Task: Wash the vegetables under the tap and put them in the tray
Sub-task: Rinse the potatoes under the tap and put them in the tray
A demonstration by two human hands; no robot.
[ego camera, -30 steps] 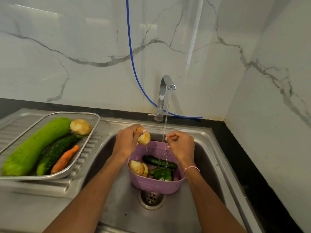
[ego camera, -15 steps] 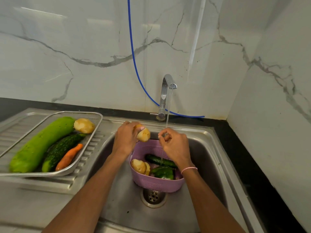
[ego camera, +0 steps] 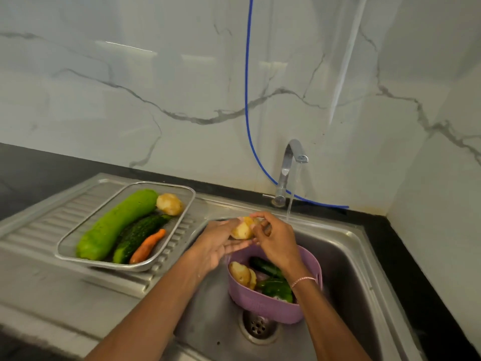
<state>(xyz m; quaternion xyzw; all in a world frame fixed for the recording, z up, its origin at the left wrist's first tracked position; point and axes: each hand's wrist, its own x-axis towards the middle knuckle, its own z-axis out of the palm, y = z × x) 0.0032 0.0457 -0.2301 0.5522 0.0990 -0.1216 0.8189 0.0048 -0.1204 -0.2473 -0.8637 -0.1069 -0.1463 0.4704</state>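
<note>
My left grip (ego camera: 218, 243) and right grip (ego camera: 276, 241) both curl round the potato (ego camera: 242, 229) at the purple basket's (ego camera: 260, 307) 11 o'clock, its long axis lying 8 to 2 o'clock, the 2 o'clock end hidden by my right grip.

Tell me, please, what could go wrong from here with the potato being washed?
The wet potato, held between the left hand and right hand, could slip into the purple basket among the vegetables in it. The stream from the tap falls beside the potato, not on it, so it may reach the tray poorly rinsed.
</note>
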